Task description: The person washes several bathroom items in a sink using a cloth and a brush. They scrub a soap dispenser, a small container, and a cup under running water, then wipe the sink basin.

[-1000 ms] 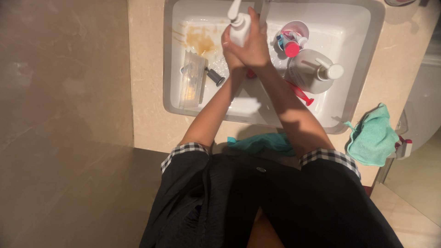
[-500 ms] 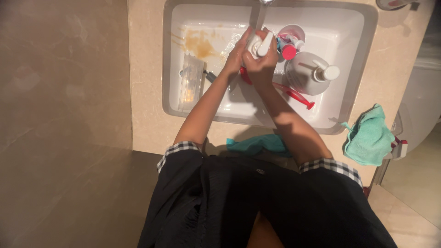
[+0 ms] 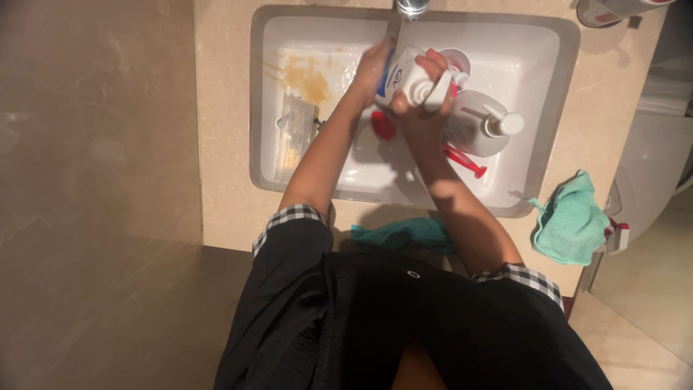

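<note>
Both my hands hold a white pump bottle (image 3: 406, 78) with a blue label over the white sink (image 3: 534, 65), just below the faucet (image 3: 412, 9). My left hand (image 3: 369, 68) grips the bottle's body from the left. My right hand (image 3: 424, 108) wraps its pump end from below. A second, rounder white pump bottle (image 3: 482, 124) lies in the basin right beside my right hand. A red brush (image 3: 462, 159) lies under my right wrist.
An orange-brown stain (image 3: 309, 76) marks the basin's left side, above a clear plastic item (image 3: 294, 130). A teal cloth (image 3: 572, 220) lies on the counter at right; another teal cloth (image 3: 401, 232) hangs at the counter's front edge. A cup with a red item (image 3: 456, 61) sits behind the bottle.
The bottle has been tipped from upright near the faucet to lying sideways in both hands, slightly lower and to the right. The view has shifted a little.
</note>
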